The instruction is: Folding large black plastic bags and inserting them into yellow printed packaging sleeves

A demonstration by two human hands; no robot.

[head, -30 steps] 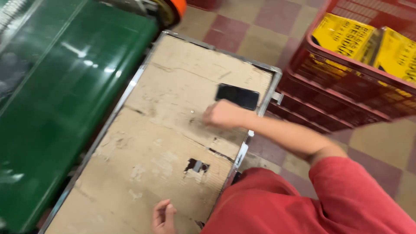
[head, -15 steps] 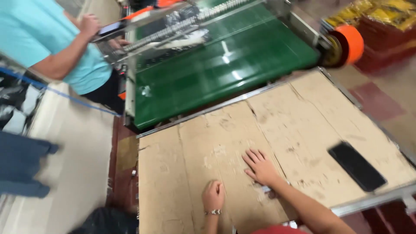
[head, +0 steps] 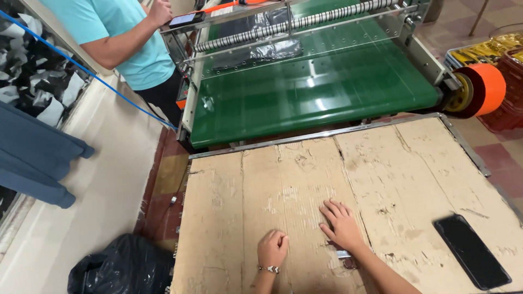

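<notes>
Cardboard sheet [head: 305,190], worn and creased, covers the bench beside the green conveyor belt [head: 310,92]. Both hands rest on it near its close edge: the left hand [head: 272,247] loosely curled into a fist, the right hand [head: 342,224] flat with fingers spread, neither holding anything. A black phone [head: 472,250] lies near the sheet's right edge; a careless sweep of the right arm could probably knock it off.

Small factory floor, packing line in view.
A green conveyor belt [head: 310,92] runs under a metal-framed machine with a roller [head: 294,23], an orange tape roll [head: 485,90] sits at its end, a worn cardboard-topped table [head: 305,179] is butted against it, red crates [head: 504,60] hold yellow packets, and the floor is tiled.
</notes>
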